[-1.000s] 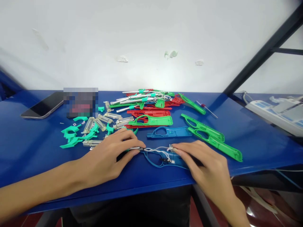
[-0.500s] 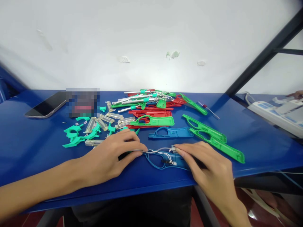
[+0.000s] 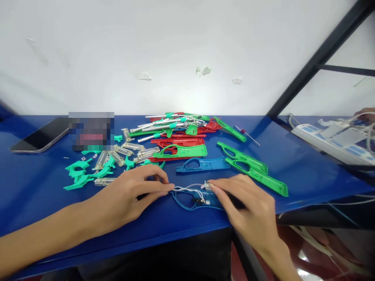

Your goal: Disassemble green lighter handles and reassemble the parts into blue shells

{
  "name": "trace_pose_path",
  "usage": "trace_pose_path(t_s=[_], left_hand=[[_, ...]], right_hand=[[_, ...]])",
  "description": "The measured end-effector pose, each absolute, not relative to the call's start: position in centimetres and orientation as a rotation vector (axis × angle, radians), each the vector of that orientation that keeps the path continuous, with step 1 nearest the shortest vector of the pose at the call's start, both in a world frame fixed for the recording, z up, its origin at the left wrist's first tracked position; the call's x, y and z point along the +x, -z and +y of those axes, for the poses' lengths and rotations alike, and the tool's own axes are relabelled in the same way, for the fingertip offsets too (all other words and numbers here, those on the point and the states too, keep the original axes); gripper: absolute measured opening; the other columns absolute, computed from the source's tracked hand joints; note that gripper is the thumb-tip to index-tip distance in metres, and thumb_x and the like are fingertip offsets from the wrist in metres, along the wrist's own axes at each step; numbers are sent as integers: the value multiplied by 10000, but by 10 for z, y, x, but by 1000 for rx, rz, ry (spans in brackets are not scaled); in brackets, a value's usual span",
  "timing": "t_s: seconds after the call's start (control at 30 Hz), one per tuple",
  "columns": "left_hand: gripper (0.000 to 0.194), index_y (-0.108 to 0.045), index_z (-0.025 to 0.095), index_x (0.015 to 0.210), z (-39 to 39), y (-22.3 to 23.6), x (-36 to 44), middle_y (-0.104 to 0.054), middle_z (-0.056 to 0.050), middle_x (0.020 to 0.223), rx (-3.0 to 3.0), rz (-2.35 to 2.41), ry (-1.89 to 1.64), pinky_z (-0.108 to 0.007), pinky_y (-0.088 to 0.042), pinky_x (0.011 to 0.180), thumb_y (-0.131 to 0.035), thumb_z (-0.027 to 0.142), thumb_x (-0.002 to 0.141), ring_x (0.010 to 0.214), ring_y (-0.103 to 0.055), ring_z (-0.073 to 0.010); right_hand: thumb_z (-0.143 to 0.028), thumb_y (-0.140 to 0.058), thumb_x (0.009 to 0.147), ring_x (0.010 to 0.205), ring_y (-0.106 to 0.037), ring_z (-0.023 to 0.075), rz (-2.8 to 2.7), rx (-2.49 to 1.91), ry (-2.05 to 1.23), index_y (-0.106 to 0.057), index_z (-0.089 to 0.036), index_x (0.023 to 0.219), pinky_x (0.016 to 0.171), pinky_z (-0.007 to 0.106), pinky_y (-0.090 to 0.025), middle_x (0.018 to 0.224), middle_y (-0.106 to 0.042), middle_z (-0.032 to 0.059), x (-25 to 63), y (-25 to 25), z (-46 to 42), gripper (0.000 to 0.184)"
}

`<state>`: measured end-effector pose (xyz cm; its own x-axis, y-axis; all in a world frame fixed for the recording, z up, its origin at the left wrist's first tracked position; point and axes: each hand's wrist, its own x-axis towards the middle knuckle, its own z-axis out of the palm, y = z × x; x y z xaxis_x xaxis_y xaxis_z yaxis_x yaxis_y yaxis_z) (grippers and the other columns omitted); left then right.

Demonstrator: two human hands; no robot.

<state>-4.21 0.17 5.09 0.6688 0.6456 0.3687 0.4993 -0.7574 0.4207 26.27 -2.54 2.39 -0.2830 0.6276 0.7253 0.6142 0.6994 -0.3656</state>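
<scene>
Near the front edge of the table lies a blue lighter shell half (image 3: pixel 184 203), with a black part and white wires (image 3: pixel 189 189) over it. At the left end of the wires, my left hand (image 3: pixel 140 191) is closed in a pinch on them; the tips hide exactly what else is there. My right hand (image 3: pixel 246 199) pinches a small clear lighter fuel tank (image 3: pixel 207 185) above the shell's right part. A thin tube (image 3: pixel 190 185) runs from the tank toward my left fingertips. Behind my hands lies another blue shell half (image 3: pixel 216 164).
Green trigger pieces (image 3: pixel 77 168) and several clear tanks (image 3: pixel 117 158) lie on the left. Metal lighter tubes (image 3: pixel 155 125) are piled behind, with red and green shells (image 3: pixel 187 150). A phone (image 3: pixel 41 134), a screwdriver (image 3: pixel 249 136), a power strip (image 3: pixel 331 142) and another person's hand (image 3: pixel 366 116) are around.
The view has shifted slightly, so the table things sit further left. My hands keep nearly the same pinch on the wires and the tank.
</scene>
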Motion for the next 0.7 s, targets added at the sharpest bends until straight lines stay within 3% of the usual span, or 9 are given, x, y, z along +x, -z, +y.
trace_pose_path(t_s=[0.13,0.5,0.7], left_hand=[[260,-794,344,1176,5,-49,-45,-728,27,1164,2588,858,-751,-177,-536,861,-576,214,1119,988,-716,-101],[229,-839,341,1077,8,-56,-42,-750,36,1040,2408,855,-701,-170,-553,757,-684,174,1052,853,-731,-94],[235,-828,322,1069,6,-53,-44,-729,13,1070,2453,864,-650,-191,-525,746,-616,227,1102,850,-705,-96]], right_hand=[[-50,-750,986,805,-710,143,-1973,-905,-3,-779,-192,1087,785,332,-551,971,-843,0,262,-23,-26,176],[-65,-742,1001,788,-705,135,-2008,-908,26,-770,-178,1067,789,330,-533,972,-847,8,262,-24,-27,134],[-74,-694,1039,842,-724,151,-2051,-933,7,-771,-191,1107,833,346,-530,1038,-854,4,263,-25,-25,155]])
